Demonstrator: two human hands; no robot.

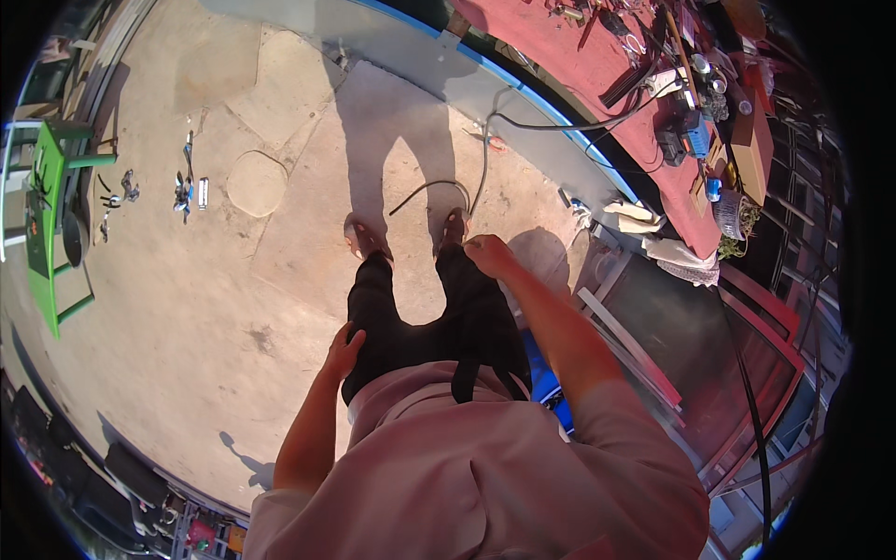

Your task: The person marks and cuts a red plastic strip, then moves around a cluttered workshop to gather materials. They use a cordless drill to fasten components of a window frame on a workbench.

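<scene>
My left hand (345, 351) hangs beside my left thigh, against the black trousers (378, 313). Its thumb and a finger show apart, with nothing seen between them. Farther forward, my right hand (489, 255) is over my right lower leg, its fingers curled in. Whatever those fingers may hold is hidden under the hand. A black cable (484, 168) runs down from the cluttered table and curls on the floor close to my right shoe (453, 227); I cannot tell whether the hand touches it.
The red-covered table (579, 70) at the upper right bears tools and boxes. Framed panels (691, 345) lean at my right. A green stool (47, 233) stands at the left edge. Small tools (184, 191) lie on the concrete floor (224, 308).
</scene>
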